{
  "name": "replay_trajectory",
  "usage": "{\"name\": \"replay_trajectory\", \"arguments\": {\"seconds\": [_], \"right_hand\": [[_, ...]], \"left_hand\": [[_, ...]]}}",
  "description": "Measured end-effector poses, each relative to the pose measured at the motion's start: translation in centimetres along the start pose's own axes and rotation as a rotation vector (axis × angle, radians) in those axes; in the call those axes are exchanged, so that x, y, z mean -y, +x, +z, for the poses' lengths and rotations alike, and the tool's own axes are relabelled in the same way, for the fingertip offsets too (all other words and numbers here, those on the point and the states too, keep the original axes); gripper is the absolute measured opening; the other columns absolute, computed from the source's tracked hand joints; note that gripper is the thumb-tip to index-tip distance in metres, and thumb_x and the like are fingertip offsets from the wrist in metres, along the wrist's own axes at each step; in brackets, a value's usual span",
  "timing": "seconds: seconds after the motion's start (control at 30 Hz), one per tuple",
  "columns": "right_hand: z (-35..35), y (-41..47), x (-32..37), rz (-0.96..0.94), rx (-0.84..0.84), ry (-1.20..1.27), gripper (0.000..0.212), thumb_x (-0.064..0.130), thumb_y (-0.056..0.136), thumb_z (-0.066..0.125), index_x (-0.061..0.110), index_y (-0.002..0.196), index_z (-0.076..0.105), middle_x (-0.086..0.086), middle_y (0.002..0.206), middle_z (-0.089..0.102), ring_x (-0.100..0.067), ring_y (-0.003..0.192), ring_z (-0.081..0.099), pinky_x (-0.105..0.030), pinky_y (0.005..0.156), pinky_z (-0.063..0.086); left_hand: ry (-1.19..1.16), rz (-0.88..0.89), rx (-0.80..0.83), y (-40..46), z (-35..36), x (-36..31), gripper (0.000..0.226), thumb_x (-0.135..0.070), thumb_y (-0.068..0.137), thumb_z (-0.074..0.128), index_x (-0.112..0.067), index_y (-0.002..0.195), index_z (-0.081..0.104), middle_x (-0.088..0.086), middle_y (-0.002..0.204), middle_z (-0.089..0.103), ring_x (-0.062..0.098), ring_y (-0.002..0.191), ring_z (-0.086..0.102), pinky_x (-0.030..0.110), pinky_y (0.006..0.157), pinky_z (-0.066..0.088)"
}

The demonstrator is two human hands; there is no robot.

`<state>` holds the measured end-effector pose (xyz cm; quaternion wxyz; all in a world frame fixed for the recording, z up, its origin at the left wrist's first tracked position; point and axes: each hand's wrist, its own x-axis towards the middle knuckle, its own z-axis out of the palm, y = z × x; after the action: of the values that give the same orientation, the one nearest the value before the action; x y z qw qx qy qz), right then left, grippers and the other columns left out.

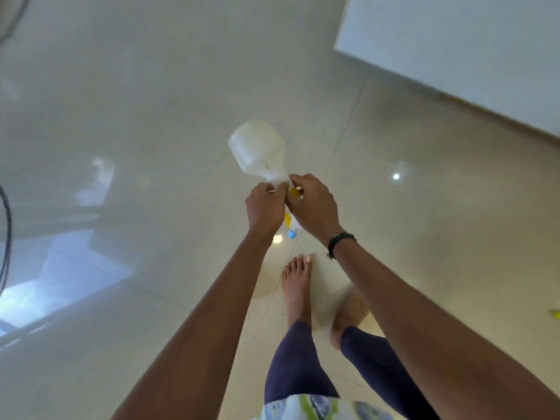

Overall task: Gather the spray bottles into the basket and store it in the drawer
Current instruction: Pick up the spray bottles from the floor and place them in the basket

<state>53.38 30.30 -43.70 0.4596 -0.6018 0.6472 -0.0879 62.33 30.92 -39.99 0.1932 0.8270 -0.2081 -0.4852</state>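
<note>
Both hands pinch one white spray bottle point(257, 150) at its neck, left hand point(264, 209) and right hand point(315, 206) equally near, its long axis running from 11 o'clock base to 5 o'clock nozzle

A person seen from above, looking down their own body. Both arms are bare from the upper arm to the fingers, with no sleeves showing. The left hand point(266, 207) wears nothing. The right hand point(313, 207) has a dark beaded bracelet point(339, 242) around its wrist, snug against the skin, with a small knot or tail hanging at one side. The legs are covered by dark navy leggings point(295, 362) that end above the ankles. Both feet are bare; the left foot point(297, 283) shows pale polish on its toenails. At the bottom edge, the hem of a white garment point(300, 407) printed with green and blue patches shows.
</note>
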Motion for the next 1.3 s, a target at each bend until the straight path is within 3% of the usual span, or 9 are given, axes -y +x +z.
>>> {"name": "replay_trajectory", "arguments": {"seconds": [0.1,0.2,0.33,0.5,0.6,0.73,0.93,1.1,1.3], "right_hand": [[-7.1,-2.9,5.2,-0.042,-0.118,0.109,0.012,0.023,0.088,0.056,0.022,0.094,0.066,-0.001,0.091,0.062,-0.017,0.081,0.058,-0.032,0.067,0.048],[-13.7,-4.8,9.1,-0.096,-0.202,0.230,0.015,0.021,0.087,0.061,0.017,0.100,0.069,-0.004,0.091,0.063,-0.015,0.083,0.058,-0.027,0.073,0.048],[-22.0,-6.5,12.9,-0.149,-0.291,0.400,0.021,0.024,0.096,0.053,0.016,0.113,0.064,-0.003,0.104,0.066,-0.007,0.090,0.059,-0.007,0.078,0.042],[-29.6,-7.9,13.5,-0.152,-0.368,0.742,0.031,0.023,0.106,0.028,0.020,0.126,0.050,0.000,0.108,0.067,-0.006,0.097,0.066,-0.019,0.081,0.053],[-31.9,-7.2,12.0,-0.150,-0.452,0.610,0.031,0.014,0.102,0.039,0.015,0.131,0.048,-0.002,0.123,0.061,-0.010,0.111,0.061,-0.020,0.090,0.051],[-34.2,-5.2,11.1,-0.175,-0.534,0.458,0.060,0.019,0.084,0.058,0.017,0.141,0.037,-0.002,0.142,0.045,-0.015,0.127,0.047,-0.028,0.100,0.047],[-38.6,-0.3,11.2,-0.217,-0.651,0.511,0.069,0.039,0.079,0.055,0.002,0.135,0.039,-0.021,0.125,0.052,-0.030,0.116,0.054,-0.050,0.100,0.045],[-44.8,3.9,10.9,-0.256,-0.816,0.429,0.054,0.028,0.093,0.050,0.006,0.140,0.033,-0.012,0.138,0.045,-0.022,0.128,0.045,-0.040,0.107,0.042],[-52.0,9.0,9.9,-0.320,-0.898,0.350,0.054,0.024,0.087,0.055,-0.003,0.133,0.042,-0.017,0.126,0.052,-0.027,0.115,0.054,-0.041,0.095,0.050]], "left_hand": [[-0.026,0.049,0.027,-5.0,-1.8,-6.7,0.042,-0.042,0.082,0.065,-0.006,0.065,0.051,0.009,0.069,0.052,0.019,0.065,0.052,0.042,0.072,0.054],[-0.083,0.069,0.091,-8.7,-3.2,-13.0,0.040,-0.041,0.079,0.069,-0.009,0.059,0.055,0.004,0.061,0.056,0.016,0.060,0.056,0.032,0.068,0.053],[-0.266,0.025,0.252,-12.1,-4.0,-20.5,0.027,-0.034,0.079,0.072,-0.008,0.080,0.068,0.006,0.069,0.065,0.014,0.059,0.063,0.023,0.067,0.057],[-0.364,0.001,0.468,-15.2,-3.8,-28.4,0.030,-0.035,0.081,0.070,-0.010,0.096,0.063,0.006,0.079,0.069,0.009,0.059,0.066,0.017,0.058,0.057],[-0.380,-0.007,0.550,-17.2,-3.1,-32.1,0.037,-0.037,0.082,0.070,-0.007,0.103,0.062,0.007,0.080,0.067,0.011,0.061,0.065,0.019,0.059,0.057],[-0.414,-0.062,0.646,-19.4,-0.7,-35.8,0.045,-0.037,0.081,0.070,-0.002,0.109,0.061,0.010,0.083,0.061,0.016,0.066,0.061,0.021,0.058,0.057],[-0.558,-0.148,0.804,-21.0,4.1,-41.1,0.053,-0.032,0.083,0.070,0.002,0.122,0.058,0.017,0.108,0.065,0.022,0.088,0.065,0.032,0.083,0.056],[-0.782,-0.228,0.901,-21.5,8.1,-47.2,0.047,-0.028,0.087,0.064,0.003,0.122,0.057,0.014,0.084,0.066,0.018,0.059,0.067,0.024,0.050,0.056],[-0.883,-0.283,0.912,-19.7,13.8,-54.1,0.041,-0.024,0.088,0.064,0.002,0.119,0.056,0.015,0.084,0.064,0.021,0.048,0.065,0.022,0.044,0.052]]}}
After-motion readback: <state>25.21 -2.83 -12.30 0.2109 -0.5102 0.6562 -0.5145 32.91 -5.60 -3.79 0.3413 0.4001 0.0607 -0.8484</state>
